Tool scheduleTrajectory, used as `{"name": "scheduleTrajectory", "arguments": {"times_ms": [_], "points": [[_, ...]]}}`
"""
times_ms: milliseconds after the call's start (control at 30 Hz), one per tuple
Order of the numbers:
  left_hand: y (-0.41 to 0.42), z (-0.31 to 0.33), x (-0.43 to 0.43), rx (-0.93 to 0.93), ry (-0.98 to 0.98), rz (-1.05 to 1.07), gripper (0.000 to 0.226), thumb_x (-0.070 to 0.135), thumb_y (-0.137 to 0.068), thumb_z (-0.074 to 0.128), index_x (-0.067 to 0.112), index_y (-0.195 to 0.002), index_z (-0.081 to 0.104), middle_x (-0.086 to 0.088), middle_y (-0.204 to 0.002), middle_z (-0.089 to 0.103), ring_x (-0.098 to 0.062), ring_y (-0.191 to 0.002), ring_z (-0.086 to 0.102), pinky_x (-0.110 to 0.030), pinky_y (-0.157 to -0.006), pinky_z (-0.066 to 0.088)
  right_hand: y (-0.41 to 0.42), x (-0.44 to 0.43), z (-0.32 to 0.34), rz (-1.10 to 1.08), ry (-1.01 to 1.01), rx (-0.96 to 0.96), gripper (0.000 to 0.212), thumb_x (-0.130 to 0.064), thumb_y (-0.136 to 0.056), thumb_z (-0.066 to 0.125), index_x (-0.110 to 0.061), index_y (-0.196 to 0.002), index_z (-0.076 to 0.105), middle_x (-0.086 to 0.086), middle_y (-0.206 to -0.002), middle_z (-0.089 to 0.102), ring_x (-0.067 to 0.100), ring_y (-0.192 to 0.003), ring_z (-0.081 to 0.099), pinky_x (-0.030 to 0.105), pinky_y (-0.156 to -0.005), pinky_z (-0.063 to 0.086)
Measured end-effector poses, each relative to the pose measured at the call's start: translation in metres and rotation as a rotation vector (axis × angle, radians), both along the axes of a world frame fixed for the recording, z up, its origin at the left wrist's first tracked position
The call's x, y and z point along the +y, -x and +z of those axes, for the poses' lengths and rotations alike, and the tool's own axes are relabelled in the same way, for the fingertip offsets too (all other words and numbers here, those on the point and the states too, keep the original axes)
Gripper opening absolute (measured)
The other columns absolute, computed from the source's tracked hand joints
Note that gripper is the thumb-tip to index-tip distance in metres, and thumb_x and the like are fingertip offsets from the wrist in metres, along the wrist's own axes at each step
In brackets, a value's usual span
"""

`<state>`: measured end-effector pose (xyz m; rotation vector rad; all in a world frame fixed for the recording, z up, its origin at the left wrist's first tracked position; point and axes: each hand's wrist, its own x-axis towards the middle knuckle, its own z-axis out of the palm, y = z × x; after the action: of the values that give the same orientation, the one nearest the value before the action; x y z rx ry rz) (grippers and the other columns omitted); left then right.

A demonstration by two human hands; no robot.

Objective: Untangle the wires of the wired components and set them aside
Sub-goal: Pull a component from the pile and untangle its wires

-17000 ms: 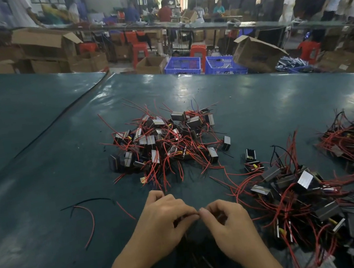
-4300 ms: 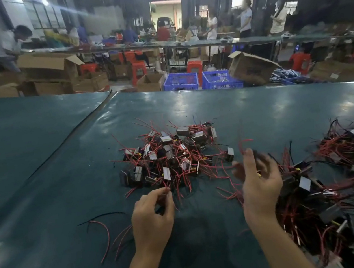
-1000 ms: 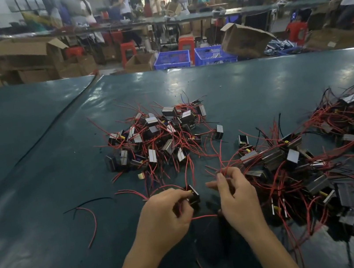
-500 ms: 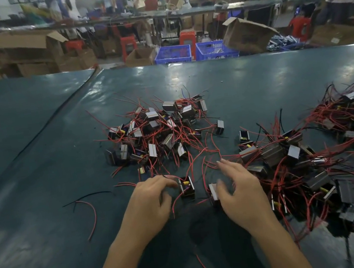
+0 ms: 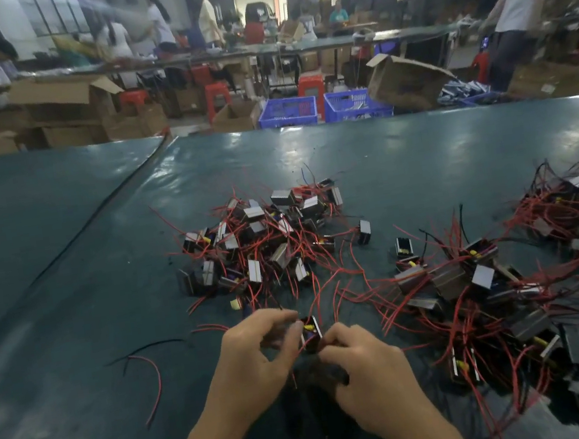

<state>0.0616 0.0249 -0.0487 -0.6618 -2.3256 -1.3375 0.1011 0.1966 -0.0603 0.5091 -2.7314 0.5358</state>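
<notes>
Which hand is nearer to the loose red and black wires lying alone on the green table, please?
Left. The left hand is right of the loose wires; the right hand is farther right.

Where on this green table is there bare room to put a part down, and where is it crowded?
Bare table lies beyond the middle pile to the far edge, and left of it out to the seam. Only loose wires lie left of the left hand. Crowded: right of the right hand, where the tangle spreads; both hands grip a component.
</notes>
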Motion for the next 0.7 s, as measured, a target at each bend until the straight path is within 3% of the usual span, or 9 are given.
{"name": "scheduleTrajectory", "arguments": {"times_ms": [100, 167, 233, 333, 400, 533, 600, 700], "points": [[-0.0042, 0.0036, -0.0009, -0.042, -0.015, -0.096, 0.028, 0.030, -0.087, 0.067, 0.014, -0.109, 0.072, 0.012, -0.104, 0.068, 0.000, -0.088, 0.067, -0.011, -0.074, 0.051, 0.0009, -0.0003, 0.0035, -0.063, -0.098, 0.063, 0.034, -0.037, -0.050, 0.092, -0.031, -0.066, 0.062, -0.017, -0.073, 0.055, 0.009, -0.065, 0.057, 0.022, -0.035, 0.031], [-0.0062, 0.0016, -0.0017, -0.062, 0.055, -0.149, 0.041, 0.041, -0.085, 0.067, 0.016, -0.118, 0.068, 0.015, -0.114, 0.063, 0.000, -0.093, 0.067, -0.012, -0.080, 0.050, 0.0005, -0.0008, 0.0049, -0.076, -0.104, 0.063, 0.038, -0.035, -0.047, 0.093, -0.031, -0.064, 0.060, -0.017, -0.067, 0.051, 0.007, -0.062, 0.051, 0.019, -0.036, 0.024], [-0.0056, -0.0011, -0.0021, -0.077, 0.075, -0.165, 0.044, 0.039, -0.085, 0.068, 0.017, -0.122, 0.066, 0.016, -0.118, 0.060, 0.000, -0.091, 0.067, -0.018, -0.083, 0.052, 0.0009, 0.0003, 0.0055, -0.078, -0.058, 0.051, 0.034, -0.031, -0.052, 0.092, -0.029, -0.067, 0.061, -0.017, -0.068, 0.052, 0.007, -0.063, 0.051, 0.018, -0.038, 0.024], [-0.0035, -0.0014, -0.0037, -0.067, 0.028, -0.145, 0.035, 0.032, -0.087, 0.068, 0.019, -0.120, 0.066, 0.020, -0.115, 0.061, -0.003, -0.089, 0.068, -0.020, -0.081, 0.053, 0.0029, 0.0044, 0.0024, -0.044, 0.011, -0.021, 0.012, -0.032, -0.080, 0.071, -0.031, -0.091, 0.067, -0.015, -0.085, 0.056, 0.010, -0.080, 0.053, 0.024, -0.052, 0.036], [-0.0035, 0.0000, -0.0053, -0.076, 0.000, -0.156, 0.039, 0.043, -0.087, 0.066, 0.021, -0.119, 0.067, 0.020, -0.116, 0.061, -0.004, -0.090, 0.068, -0.018, -0.080, 0.053, 0.0024, 0.0062, 0.0008, -0.019, 0.078, -0.076, 0.019, -0.037, -0.086, 0.056, -0.034, -0.101, 0.067, -0.015, -0.093, 0.058, 0.010, -0.089, 0.052, 0.027, -0.061, 0.039], [-0.0050, -0.0002, -0.0077, -0.138, -0.020, -0.246, 0.061, 0.063, -0.079, 0.067, 0.023, -0.126, 0.063, 0.018, -0.122, 0.058, -0.009, -0.096, 0.069, -0.024, -0.083, 0.055, 0.0046, 0.0072, -0.0010, -0.036, 0.106, -0.092, 0.032, -0.049, -0.083, 0.045, -0.034, -0.104, 0.064, -0.017, -0.091, 0.055, 0.007, -0.092, 0.046, 0.027, -0.063, 0.036], [-0.0047, -0.0010, -0.0068, -0.112, 0.032, -0.226, 0.063, 0.061, -0.077, 0.070, 0.024, -0.128, 0.061, 0.018, -0.124, 0.057, -0.007, -0.098, 0.067, -0.024, -0.084, 0.054, 0.0037, 0.0070, -0.0025, -0.015, 0.070, -0.106, 0.034, -0.054, -0.082, 0.048, -0.035, -0.108, 0.061, -0.018, -0.093, 0.051, 0.005, -0.092, 0.041, 0.025, -0.060, 0.030], [-0.0033, -0.0024, -0.0040, -0.001, 0.082, -0.154, 0.042, 0.040, -0.087, 0.069, 0.016, -0.121, 0.067, 0.016, -0.115, 0.062, -0.004, -0.094, 0.065, -0.026, -0.078, 0.055, 0.0019, 0.0053, -0.0035, -0.016, 0.020, -0.114, 0.036, -0.061, -0.081, 0.050, -0.033, -0.102, 0.059, -0.020, -0.086, 0.045, 0.004, -0.090, 0.036, 0.023, -0.058, 0.029]]}}
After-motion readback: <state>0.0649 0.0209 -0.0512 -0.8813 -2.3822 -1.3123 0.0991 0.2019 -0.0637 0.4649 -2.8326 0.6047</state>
